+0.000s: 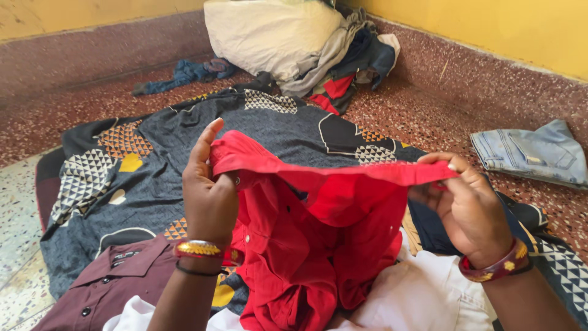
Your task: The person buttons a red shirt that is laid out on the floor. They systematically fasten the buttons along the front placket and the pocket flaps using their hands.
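Above the sheet (184, 132), both hands (211, 196) pinch a red shirt (306, 245).

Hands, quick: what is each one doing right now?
Left hand: closed, pinching one end of the red shirt.
Right hand: closed, gripping the other end of the same shirt, held up and stretched between them.

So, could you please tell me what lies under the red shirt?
Under the red shirt lie a white garment and the patterned grey sheet; anything directly beneath it is hidden.
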